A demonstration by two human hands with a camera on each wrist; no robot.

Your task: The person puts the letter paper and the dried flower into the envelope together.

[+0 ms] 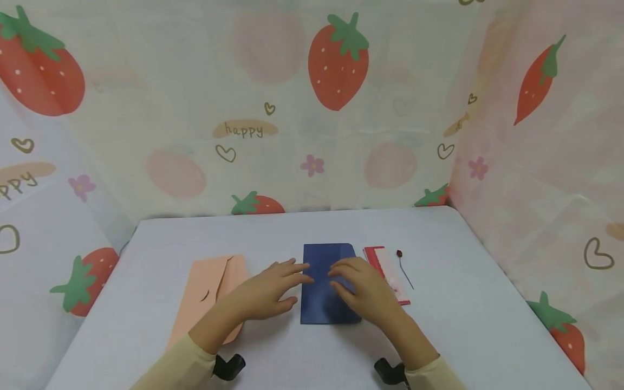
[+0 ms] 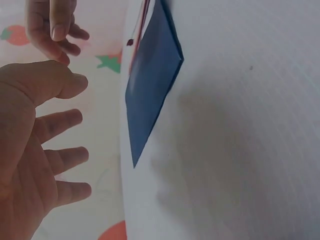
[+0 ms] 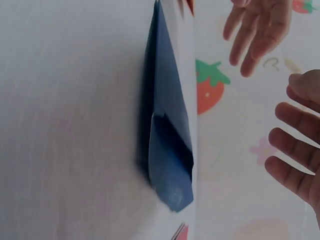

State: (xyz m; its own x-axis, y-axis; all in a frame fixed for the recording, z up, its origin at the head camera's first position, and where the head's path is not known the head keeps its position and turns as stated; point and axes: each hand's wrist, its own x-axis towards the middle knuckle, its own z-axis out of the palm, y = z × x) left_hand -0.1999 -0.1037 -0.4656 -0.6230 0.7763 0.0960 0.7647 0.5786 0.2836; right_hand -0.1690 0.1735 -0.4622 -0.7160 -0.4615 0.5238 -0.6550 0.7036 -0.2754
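A dark blue envelope (image 1: 322,306) lies on the table between the two hands. In the right wrist view, a flap stands partly raised at one end of the envelope (image 3: 172,187). My left hand (image 1: 265,292) hovers by its left edge, fingers spread and holding nothing. Over its right side is my right hand (image 1: 366,290), fingers loosely bent, also holding nothing. Both hands appear apart from the envelope in the wrist views. A peach envelope (image 1: 207,276) lies partly under the left forearm. Right of the blue envelope lies a red and white card (image 1: 382,260), partly covered by the right hand.
A small dried flower (image 1: 401,260) on a thin stem lies to the right of the card. White cloth covers the table (image 1: 468,325). Strawberry-printed curtains (image 1: 273,162) hang behind and on both sides. Black wrist devices (image 1: 233,368) show under the forearms.
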